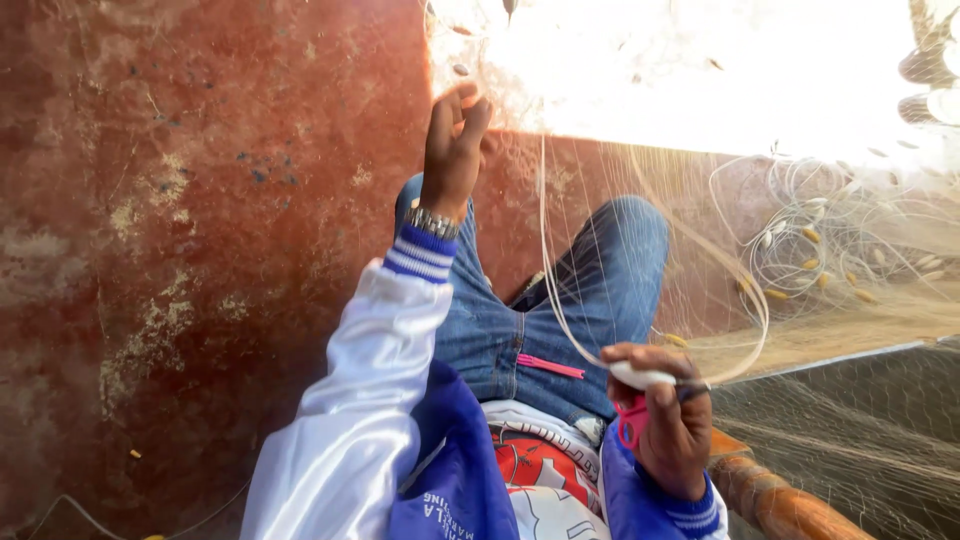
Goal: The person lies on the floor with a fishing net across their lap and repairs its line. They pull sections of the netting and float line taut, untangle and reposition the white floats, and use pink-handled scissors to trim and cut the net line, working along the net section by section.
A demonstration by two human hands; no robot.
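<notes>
Left hand is raised ahead of the knees, fingers pinched shut on strands of fine fishing net; a metal wristwatch sits just below it. A pale cord runs from beyond that hand down across the jeans to the right hand. Right hand is closed, close to the body, gripping a white netting needle and what appears to be pink-handled scissors, partly hidden by the fingers. Loose net with small floats lies heaped to the right of that hand. Risk: the taut cord could cut the pinching fingers, and the blade could snag mesh.
</notes>
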